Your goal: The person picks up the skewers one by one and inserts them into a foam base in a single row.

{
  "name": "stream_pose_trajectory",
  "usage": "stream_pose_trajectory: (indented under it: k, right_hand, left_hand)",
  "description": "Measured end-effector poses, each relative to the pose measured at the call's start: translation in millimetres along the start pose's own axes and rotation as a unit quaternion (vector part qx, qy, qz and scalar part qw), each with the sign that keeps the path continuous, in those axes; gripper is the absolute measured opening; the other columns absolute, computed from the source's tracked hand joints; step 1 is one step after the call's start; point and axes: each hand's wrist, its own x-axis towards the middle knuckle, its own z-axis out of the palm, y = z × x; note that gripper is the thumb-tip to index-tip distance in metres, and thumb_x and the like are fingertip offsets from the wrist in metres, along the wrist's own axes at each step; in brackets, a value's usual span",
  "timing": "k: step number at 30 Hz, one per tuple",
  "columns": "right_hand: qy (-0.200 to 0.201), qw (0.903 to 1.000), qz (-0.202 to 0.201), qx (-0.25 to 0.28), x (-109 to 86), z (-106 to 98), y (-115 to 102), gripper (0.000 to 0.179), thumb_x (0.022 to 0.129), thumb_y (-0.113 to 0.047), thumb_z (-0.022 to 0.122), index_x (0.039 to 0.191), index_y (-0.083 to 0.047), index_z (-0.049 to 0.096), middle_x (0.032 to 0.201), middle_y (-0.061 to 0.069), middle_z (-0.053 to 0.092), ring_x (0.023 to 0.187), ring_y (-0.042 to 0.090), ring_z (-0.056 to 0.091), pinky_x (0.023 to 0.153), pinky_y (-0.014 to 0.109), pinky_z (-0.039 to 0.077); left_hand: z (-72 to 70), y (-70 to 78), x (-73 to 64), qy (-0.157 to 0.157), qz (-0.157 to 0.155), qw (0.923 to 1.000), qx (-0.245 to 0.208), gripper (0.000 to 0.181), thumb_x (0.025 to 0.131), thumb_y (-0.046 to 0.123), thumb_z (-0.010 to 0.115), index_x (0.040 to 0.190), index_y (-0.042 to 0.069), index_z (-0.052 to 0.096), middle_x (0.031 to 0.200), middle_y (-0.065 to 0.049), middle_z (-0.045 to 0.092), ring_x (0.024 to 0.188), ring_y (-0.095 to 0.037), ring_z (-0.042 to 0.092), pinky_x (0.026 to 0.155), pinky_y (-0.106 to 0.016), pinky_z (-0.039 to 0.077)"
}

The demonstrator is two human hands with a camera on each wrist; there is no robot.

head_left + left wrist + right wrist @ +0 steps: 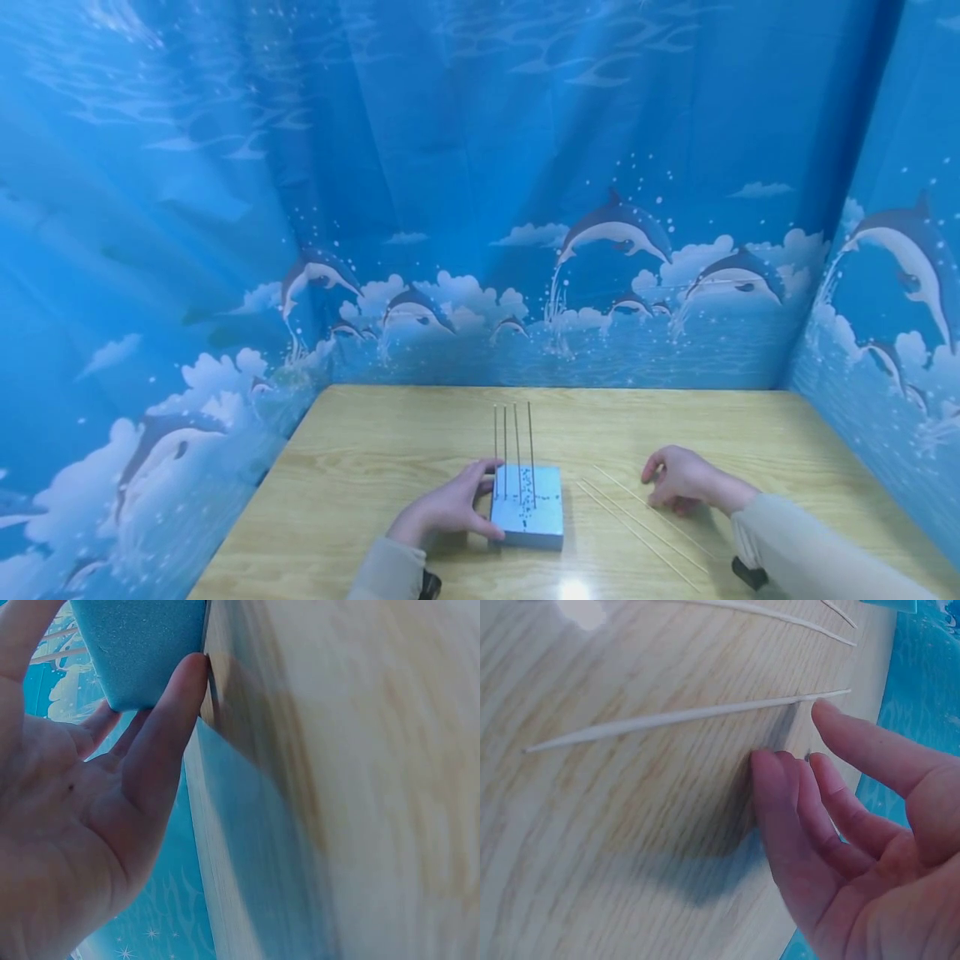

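In the head view a light-blue foam block (549, 517) lies on the table, its top dotted with small dark holes. Several thin dark sticks (531, 450) stand upright in it. My left hand (452, 500) grips the block's left side, thumb at the near corner and fingers toward the back. The left wrist view shows the block's side (142, 652) between thumb and fingers. To the right of the block lie three thin pale sticks (641, 536). My right hand (682, 481), fingers loosely bent and holding nothing, hovers beside the rightmost pale stick (682, 715), thumb tip close to its far end.
The wooden tabletop (360, 467) meets blue curtains (450, 208) with dolphins on the back, left and right. A bright light reflection (574, 588) shows near the front edge. Both forearms come in over the near side.
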Motion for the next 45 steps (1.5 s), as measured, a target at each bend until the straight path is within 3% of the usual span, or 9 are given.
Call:
stream_pose_trajectory:
  k: [10,20,27,35,45]
  right_hand:
    - [0.017,0.9991,-0.018,-0.035,0.4,8,-10,0.031,0.063,0.006,0.080,0.086,-0.006,0.063,0.063,0.005,0.058,0.046,0.012,0.054,0.044,0.025,0.053]
    - [0.016,0.9966,-0.052,-0.062,1.1,13,-9,0.033,0.062,0.014,0.072,0.086,-0.007,0.062,0.060,0.004,0.056,0.045,0.012,0.051,0.041,0.023,0.049]
    - [0.006,0.9967,-0.044,-0.067,0.0,15,-11,0.038,0.062,0.020,0.059,0.087,-0.009,0.062,0.055,0.001,0.050,0.043,0.010,0.045,0.039,0.018,0.043]
    - [0.010,0.9953,-0.043,-0.086,2.7,18,-10,0.038,0.063,0.020,0.052,0.086,-0.010,0.062,0.064,0.003,0.051,0.045,0.009,0.045,0.039,0.016,0.041]
    - [0.014,0.9960,-0.043,-0.078,-0.6,14,-10,0.035,0.063,0.018,0.053,0.084,-0.009,0.061,0.067,0.005,0.052,0.048,0.010,0.047,0.040,0.018,0.043]
  left_hand:
    - [-1.9,-0.4,0.7,-0.001,0.005,1.0000,-0.006,0.111,0.067,0.028,0.089,0.155,0.011,0.024,0.160,-0.013,0.030,0.140,-0.028,0.045,0.122,-0.052,0.027]
    - [-0.3,0.4,0.6,0.001,0.007,1.0000,-0.005,0.111,0.067,0.026,0.089,0.154,0.009,0.024,0.159,-0.014,0.030,0.140,-0.029,0.045,0.122,-0.053,0.027]
    - [-0.8,0.1,0.3,-0.001,0.009,0.9999,-0.012,0.110,0.067,0.026,0.089,0.155,0.010,0.024,0.159,-0.013,0.030,0.141,-0.030,0.044,0.122,-0.053,0.027]
    - [-1.6,1.2,-0.3,-0.003,0.009,0.9999,-0.007,0.110,0.068,0.027,0.089,0.155,0.010,0.024,0.160,-0.013,0.030,0.141,-0.029,0.044,0.122,-0.053,0.027]
    - [-1.1,2.9,-1.8,-0.003,0.004,0.9999,-0.012,0.108,0.068,0.027,0.089,0.154,0.011,0.025,0.159,-0.013,0.031,0.141,-0.029,0.045,0.122,-0.054,0.025]
